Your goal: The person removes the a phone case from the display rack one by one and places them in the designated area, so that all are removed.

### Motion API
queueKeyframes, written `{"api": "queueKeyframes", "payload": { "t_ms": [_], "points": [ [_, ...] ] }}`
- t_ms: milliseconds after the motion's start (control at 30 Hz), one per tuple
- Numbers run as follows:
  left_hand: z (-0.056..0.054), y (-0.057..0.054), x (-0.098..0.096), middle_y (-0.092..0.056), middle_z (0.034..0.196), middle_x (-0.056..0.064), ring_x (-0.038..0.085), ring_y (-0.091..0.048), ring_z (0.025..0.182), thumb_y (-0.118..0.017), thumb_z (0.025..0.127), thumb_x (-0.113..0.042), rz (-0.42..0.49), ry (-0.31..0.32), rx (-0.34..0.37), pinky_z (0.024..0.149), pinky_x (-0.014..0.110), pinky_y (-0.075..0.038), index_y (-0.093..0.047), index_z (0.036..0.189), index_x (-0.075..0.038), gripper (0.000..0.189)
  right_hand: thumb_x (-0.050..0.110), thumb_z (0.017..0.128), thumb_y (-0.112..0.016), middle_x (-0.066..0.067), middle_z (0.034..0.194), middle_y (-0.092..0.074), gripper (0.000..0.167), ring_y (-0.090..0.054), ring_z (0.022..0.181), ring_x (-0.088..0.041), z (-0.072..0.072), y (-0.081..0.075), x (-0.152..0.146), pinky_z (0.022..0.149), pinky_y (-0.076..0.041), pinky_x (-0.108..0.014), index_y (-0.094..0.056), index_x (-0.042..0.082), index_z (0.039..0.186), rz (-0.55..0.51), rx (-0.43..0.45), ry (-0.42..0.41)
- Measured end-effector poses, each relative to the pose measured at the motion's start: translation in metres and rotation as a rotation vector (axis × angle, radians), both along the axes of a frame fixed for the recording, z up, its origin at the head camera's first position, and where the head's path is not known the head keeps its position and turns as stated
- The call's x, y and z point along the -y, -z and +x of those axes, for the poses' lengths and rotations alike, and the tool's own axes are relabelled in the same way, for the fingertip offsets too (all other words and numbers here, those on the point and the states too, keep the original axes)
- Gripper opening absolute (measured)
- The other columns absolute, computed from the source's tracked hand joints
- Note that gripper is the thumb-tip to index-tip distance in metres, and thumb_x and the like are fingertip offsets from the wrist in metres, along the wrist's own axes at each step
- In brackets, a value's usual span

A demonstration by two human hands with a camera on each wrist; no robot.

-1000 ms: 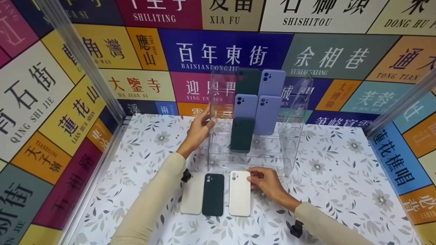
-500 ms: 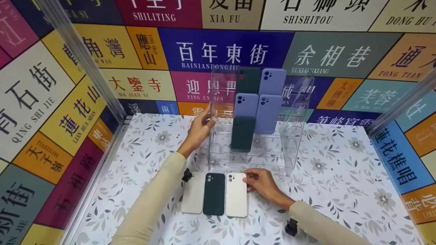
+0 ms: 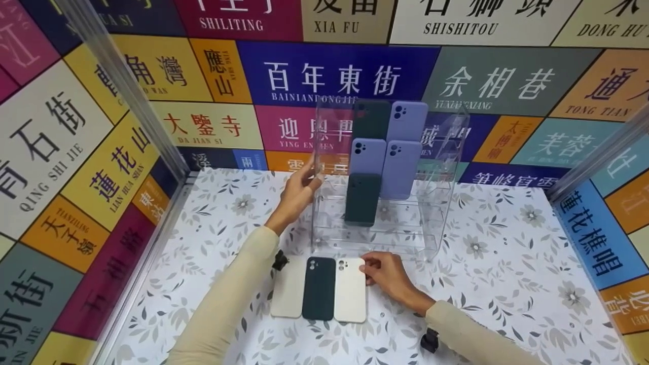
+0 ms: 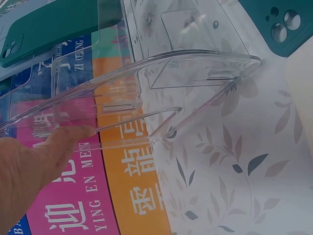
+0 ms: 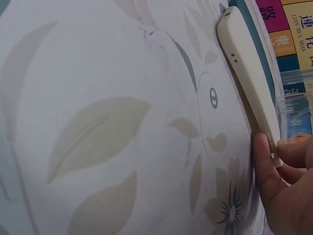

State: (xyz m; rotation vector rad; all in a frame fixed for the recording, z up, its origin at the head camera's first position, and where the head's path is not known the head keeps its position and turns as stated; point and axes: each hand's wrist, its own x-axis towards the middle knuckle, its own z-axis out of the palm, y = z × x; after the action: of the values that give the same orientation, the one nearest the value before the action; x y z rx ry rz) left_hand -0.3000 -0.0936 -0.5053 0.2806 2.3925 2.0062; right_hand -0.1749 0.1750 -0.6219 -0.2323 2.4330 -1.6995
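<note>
My right hand (image 3: 389, 274) pinches the top right corner of a cream phone case (image 3: 350, 296) lying on the table. In the right wrist view, thumb and fingers close on the end of that cream case (image 5: 247, 73). Left of it lie a dark green phone case (image 3: 318, 291) and a second pale case (image 3: 287, 296), partly behind my left wrist, making a side-by-side row. My left hand (image 3: 295, 196) holds the left side of a clear acrylic display rack (image 3: 440, 223), thumb in front; its other fingers are partly hidden. The left wrist view shows this hand (image 4: 39, 164) at the rack's clear edge.
Upright in the rack stand several phone cases: a purple one (image 3: 400, 170), more purple ones, and dark green ones such as the lowest (image 3: 362, 200). A floral cloth (image 3: 502, 284) covers the table. Walls with colourful street-name signs (image 3: 334, 71) enclose the back and sides.
My right hand has slid the cream case left, from a gap to right beside the dark green case. The left hand stays on the rack.
</note>
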Motion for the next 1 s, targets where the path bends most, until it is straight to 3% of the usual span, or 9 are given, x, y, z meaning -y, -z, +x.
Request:
{"api": "queueKeyframes", "payload": {
  "t_ms": [133, 300, 400, 633, 733, 1000],
  "points": [
    [0.001, 0.0, 0.0, -0.059, 0.161, 0.015, 0.027, -0.066, 0.136, -0.06, 0.112, -0.019, -0.016, -0.002, 0.005, 0.084, 0.039, -0.059, -0.034, 0.174, -0.032, 0.069, -0.004, 0.098, -0.077, -0.014, 0.087, -0.075, 0.021, -0.075, 0.063, -0.024, 0.001, -0.002, 0.0, 0.06, -0.066, -0.033, -0.078, -0.011, 0.118, 0.002, 0.002, 0.019],
    [0.001, 0.0, -0.001, -0.058, 0.163, 0.015, 0.031, -0.065, 0.139, -0.059, 0.112, -0.019, -0.008, 0.005, -0.005, 0.104, 0.053, -0.059, -0.033, 0.174, -0.031, 0.068, -0.001, 0.1, -0.077, -0.018, 0.087, -0.077, 0.015, -0.076, 0.064, -0.032, 0.003, -0.008, -0.004, 0.059, -0.066, -0.037, -0.079, -0.009, 0.113, 0.001, -0.014, 0.051],
    [0.001, 0.0, -0.002, -0.057, 0.163, 0.016, 0.033, -0.064, 0.14, -0.059, 0.112, -0.018, 0.0, 0.001, -0.004, 0.109, 0.059, -0.056, -0.034, 0.174, -0.031, 0.068, 0.001, 0.1, -0.078, -0.019, 0.087, -0.077, 0.014, -0.075, 0.062, -0.035, 0.004, -0.014, -0.008, 0.056, -0.064, -0.037, -0.08, -0.008, 0.111, 0.037, -0.059, 0.062],
    [0.002, 0.001, -0.003, -0.06, 0.16, 0.017, 0.034, -0.065, 0.138, -0.06, 0.112, -0.018, -0.016, -0.02, 0.007, 0.106, 0.054, -0.058, -0.034, 0.174, -0.03, 0.068, 0.004, 0.1, -0.079, -0.015, 0.088, -0.078, 0.014, -0.075, 0.062, -0.034, 0.003, -0.03, -0.023, 0.053, -0.058, -0.026, -0.081, -0.005, 0.111, 0.089, -0.131, 0.059],
    [0.002, 0.001, -0.003, -0.06, 0.159, 0.018, 0.035, -0.065, 0.138, -0.06, 0.112, -0.019, -0.013, -0.012, -0.009, 0.109, 0.053, -0.057, -0.033, 0.174, -0.028, 0.068, 0.004, 0.1, -0.08, -0.012, 0.09, -0.079, 0.013, -0.075, 0.063, -0.033, 0.001, -0.039, -0.031, 0.055, -0.06, -0.027, -0.082, -0.004, 0.11, 0.081, -0.166, 0.076],
    [0.001, -0.001, 0.0, -0.053, 0.166, 0.018, 0.033, -0.063, 0.139, -0.06, 0.111, -0.017, 0.044, 0.022, 0.049, 0.104, 0.057, -0.058, -0.03, 0.174, -0.039, 0.073, 0.005, 0.1, -0.081, -0.015, 0.089, -0.079, 0.013, -0.076, 0.066, -0.032, -0.007, -0.069, -0.055, 0.062, -0.065, -0.037, -0.084, 0.001, 0.111, 0.055, -0.226, 0.151]
  ]
}}
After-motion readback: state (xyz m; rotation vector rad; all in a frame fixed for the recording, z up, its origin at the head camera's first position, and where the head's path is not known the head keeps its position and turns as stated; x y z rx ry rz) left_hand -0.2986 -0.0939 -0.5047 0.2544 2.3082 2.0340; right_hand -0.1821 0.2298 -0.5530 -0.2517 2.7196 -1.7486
